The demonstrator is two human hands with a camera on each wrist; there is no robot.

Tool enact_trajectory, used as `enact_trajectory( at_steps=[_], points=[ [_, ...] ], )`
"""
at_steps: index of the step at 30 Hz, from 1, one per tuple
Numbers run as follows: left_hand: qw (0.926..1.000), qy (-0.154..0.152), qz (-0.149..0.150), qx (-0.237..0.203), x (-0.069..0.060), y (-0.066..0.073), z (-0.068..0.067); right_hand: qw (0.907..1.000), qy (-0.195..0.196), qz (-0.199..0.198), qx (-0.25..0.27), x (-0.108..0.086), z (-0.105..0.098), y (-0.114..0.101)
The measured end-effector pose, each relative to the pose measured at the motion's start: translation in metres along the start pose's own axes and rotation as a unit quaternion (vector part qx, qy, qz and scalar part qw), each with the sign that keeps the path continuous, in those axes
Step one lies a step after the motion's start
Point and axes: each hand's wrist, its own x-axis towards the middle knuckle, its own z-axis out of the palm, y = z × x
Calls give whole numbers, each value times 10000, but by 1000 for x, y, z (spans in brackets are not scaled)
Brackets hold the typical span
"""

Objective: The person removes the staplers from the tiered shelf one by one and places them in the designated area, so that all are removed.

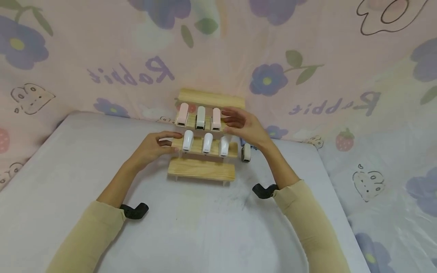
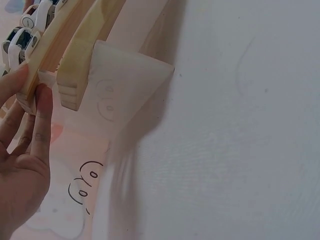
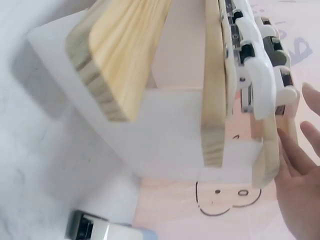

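A tiered wooden display stand (image 1: 201,169) with translucent side panels stands on the table, holding several staplers. My left hand (image 1: 148,148) pinches the left end of its second step from the front, also seen in the left wrist view. My right hand (image 1: 250,128) is at the right end of the step above, fingers extended and touching the wood. Next to its fingers stands a pink stapler (image 1: 216,119), with a pale green stapler (image 1: 200,118) and another pink stapler (image 1: 183,114) along that step. White staplers (image 1: 207,143) line the second step. Some fingertips are hidden behind the wood.
A beige-and-black stapler (image 1: 246,152) stands on the white table (image 1: 191,227), right of the stand. A bluish object lies behind it, partly hidden. Printed fabric (image 1: 211,53) hangs close behind the stand. Black wrist mounts (image 1: 134,211) stick out from the sleeves.
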Motion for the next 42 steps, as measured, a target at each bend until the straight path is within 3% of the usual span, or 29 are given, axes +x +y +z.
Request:
enact_trajectory(
  at_steps=[8, 20, 27, 42],
  points=[
    [10000, -20, -73, 45, -1, 0, 0, 9996, -163, 108, -217, 17, 4, 19],
    [9997, 44, -230, 28, -2, -2, -1, 9978, 243, 86, -608, 21, 16, 23],
    [9998, 79, -179, 89, 0, -1, 0, 9958, 424, 20, -807, 21, 16, 26],
    [9998, 140, -86, 57, -1, 2, 1, 9975, 587, 42, -386, 12, 15, 27]
  ],
)
